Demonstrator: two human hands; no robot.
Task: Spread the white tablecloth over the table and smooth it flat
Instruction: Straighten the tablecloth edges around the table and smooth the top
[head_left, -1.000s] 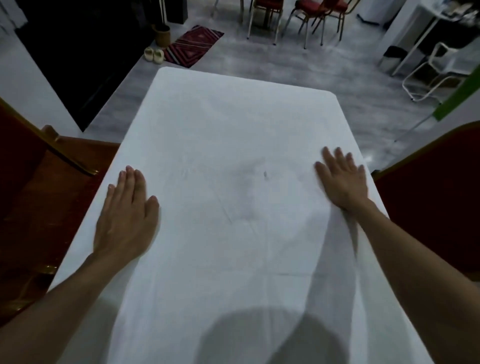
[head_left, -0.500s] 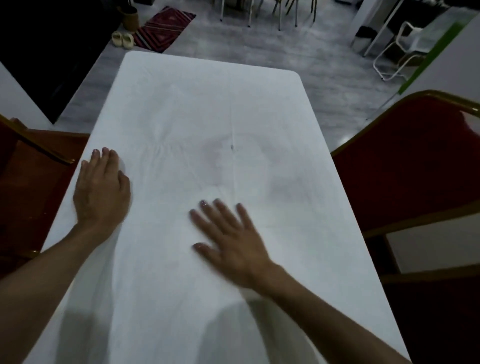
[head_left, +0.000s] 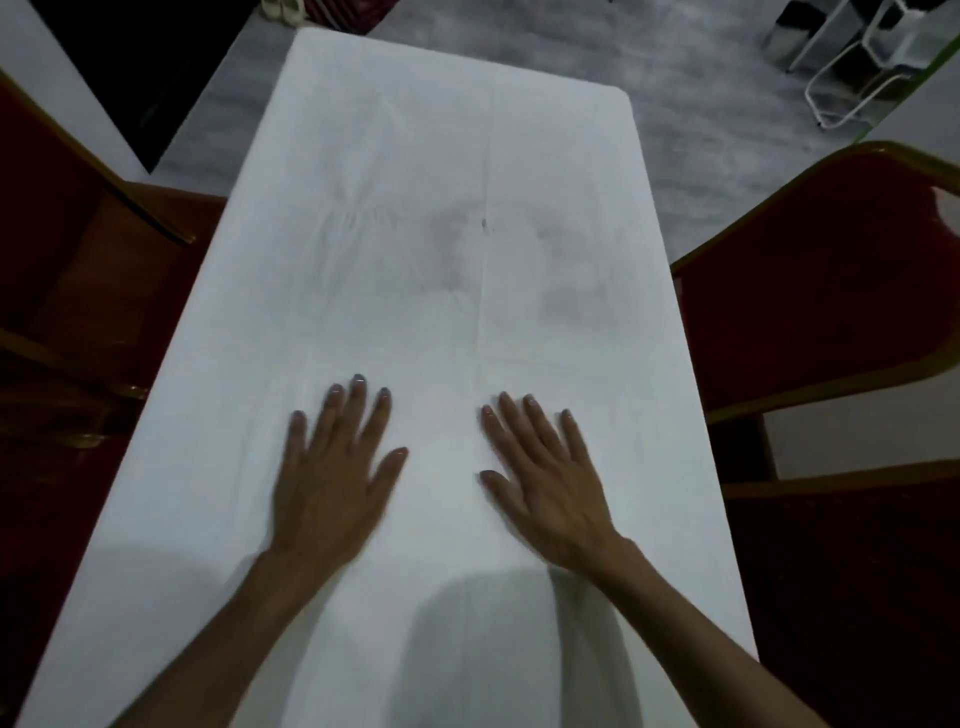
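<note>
The white tablecloth (head_left: 467, 218) lies spread over the whole top of the long table, its edges following the table's outline from the near end to the rounded far corners. Both of the person's hands rest on it palm down in the near half, side by side with a strip of bare cloth between them. The left hand (head_left: 332, 483) is flat with its fingers (head_left: 356, 405) stretched out and slightly fanned, gripping nothing; its outline is a little blurred. The right hand (head_left: 545, 486) lies the same way, fingers straight and spread, thumb pointing toward the left hand, nothing grasped. A lengthwise fold crease (head_left: 483, 291) runs up the middle of the cloth past a small dark speck (head_left: 484, 223), and faint wrinkles fan out on the left of the centre. A red chair (head_left: 810, 291) with a gold frame stands just beside the table's right edge, another red chair (head_left: 67, 249) on the left, and grey floor (head_left: 691, 104) shows beyond the far end
</note>
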